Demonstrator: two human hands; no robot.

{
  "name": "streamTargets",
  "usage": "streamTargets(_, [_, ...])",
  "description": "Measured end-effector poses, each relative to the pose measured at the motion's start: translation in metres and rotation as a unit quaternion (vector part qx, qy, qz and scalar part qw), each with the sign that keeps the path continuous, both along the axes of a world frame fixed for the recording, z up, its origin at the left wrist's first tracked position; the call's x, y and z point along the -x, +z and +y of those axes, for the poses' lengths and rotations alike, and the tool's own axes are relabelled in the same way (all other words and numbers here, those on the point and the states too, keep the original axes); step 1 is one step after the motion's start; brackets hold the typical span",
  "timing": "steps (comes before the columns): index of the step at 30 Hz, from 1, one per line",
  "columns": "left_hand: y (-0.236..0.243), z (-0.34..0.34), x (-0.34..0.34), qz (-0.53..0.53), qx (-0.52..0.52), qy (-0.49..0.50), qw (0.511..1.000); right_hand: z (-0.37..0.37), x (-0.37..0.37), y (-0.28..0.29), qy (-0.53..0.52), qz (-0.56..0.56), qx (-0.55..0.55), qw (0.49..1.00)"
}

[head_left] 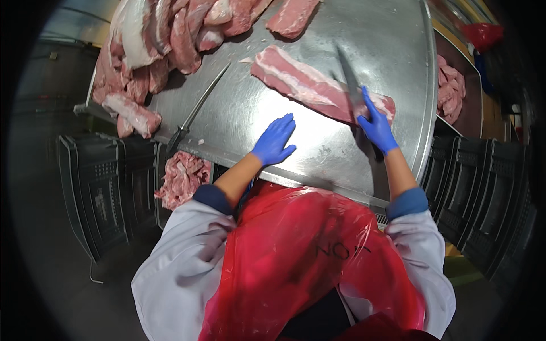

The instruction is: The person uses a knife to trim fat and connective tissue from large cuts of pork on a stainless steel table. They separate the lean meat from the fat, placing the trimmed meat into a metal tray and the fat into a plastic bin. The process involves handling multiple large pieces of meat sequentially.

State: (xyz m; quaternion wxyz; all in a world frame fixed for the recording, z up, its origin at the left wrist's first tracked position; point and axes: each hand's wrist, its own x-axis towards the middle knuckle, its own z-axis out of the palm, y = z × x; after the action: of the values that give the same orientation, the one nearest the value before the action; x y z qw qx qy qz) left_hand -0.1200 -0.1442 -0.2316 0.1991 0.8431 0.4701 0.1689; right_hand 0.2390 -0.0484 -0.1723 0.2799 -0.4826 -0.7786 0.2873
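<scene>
My left hand (276,142), in a blue glove, lies open and flat on the steel table (398,51), palm down with the fingers out. My right hand (372,125), also gloved in blue, grips a long knife (349,71), its blade angled away from me over a long pink slab of meat (296,85) with a white fat strip. The handle is partly hidden by my fingers. To the left lies a honing steel (203,100), its black handle toward the near edge. A big pile of meat pieces (168,40) covers the far left, and another piece (293,17) sits at the back.
Below the table's front left corner is a container of meat trimmings (182,176). Stacked black crates (99,193) stand at the left, more crates (475,187) at the right. A bin of meat (449,91) adjoins the right edge. A red bag (483,35) is beyond it.
</scene>
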Motion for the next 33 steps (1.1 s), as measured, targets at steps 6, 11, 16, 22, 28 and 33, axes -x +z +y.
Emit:
streamTargets(6, [0.025,-0.090,0.085,-0.103,0.005,0.243,0.965,0.082,0.073,0.048,0.183,-0.215,0.120,0.952])
streamTargets(11, [0.029,-0.123,0.100,-0.174,0.004,0.335,0.926,0.089,0.067,0.049,0.220,-0.306,0.112,0.919])
streamTargets(16, [0.032,-0.140,0.092,-0.229,0.028,0.395,0.889,0.051,0.011,0.029,0.196,-0.302,0.118,0.925])
streamTargets(22, [0.040,-0.115,0.070,-0.187,-0.050,0.376,0.906,-0.024,-0.043,-0.018,0.173,-0.152,0.110,0.967])
streamTargets(28, [0.046,-0.060,0.019,-0.217,-0.028,0.390,0.894,-0.123,-0.064,-0.002,0.146,-0.207,0.302,0.919])
streamTargets(33, [0.050,0.022,-0.095,-0.160,0.068,0.405,0.898,-0.133,-0.124,0.021,-0.032,0.027,0.295,0.955])
